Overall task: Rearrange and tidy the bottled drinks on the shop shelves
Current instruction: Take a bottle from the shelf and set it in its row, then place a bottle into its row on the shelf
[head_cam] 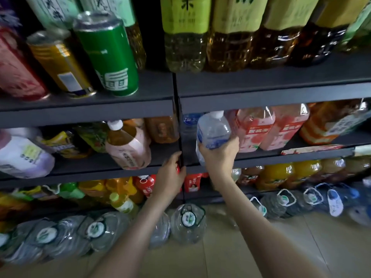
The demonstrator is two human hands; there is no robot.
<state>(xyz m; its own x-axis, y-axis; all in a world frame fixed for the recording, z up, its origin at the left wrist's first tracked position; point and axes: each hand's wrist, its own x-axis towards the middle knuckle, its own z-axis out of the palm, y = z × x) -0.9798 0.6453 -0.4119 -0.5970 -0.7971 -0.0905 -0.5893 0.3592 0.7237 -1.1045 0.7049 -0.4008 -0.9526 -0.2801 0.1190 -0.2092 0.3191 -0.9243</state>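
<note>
My right hand (pixel 219 155) grips a clear water bottle (pixel 212 131) with a white cap and blue label. It holds the bottle tilted at the front of the middle shelf (pixel 291 157), just left of two pink peach-drink bottles (pixel 259 129). My left hand (pixel 170 175) rests with curled fingers against the dark upright (pixel 179 137) between the two shelf bays. A bit of red shows at its fingers; I cannot tell whether it holds anything. A pink-labelled tea bottle (pixel 128 147) leans at the left bay's edge.
Cans (pixel 108 55) and large tea bottles (pixel 230 37) fill the top shelf. Orange juice bottles (pixel 275 175) and red-labelled bottles (pixel 147 185) stand on the lower shelf. Big water jugs (pixel 188 223) line the floor below.
</note>
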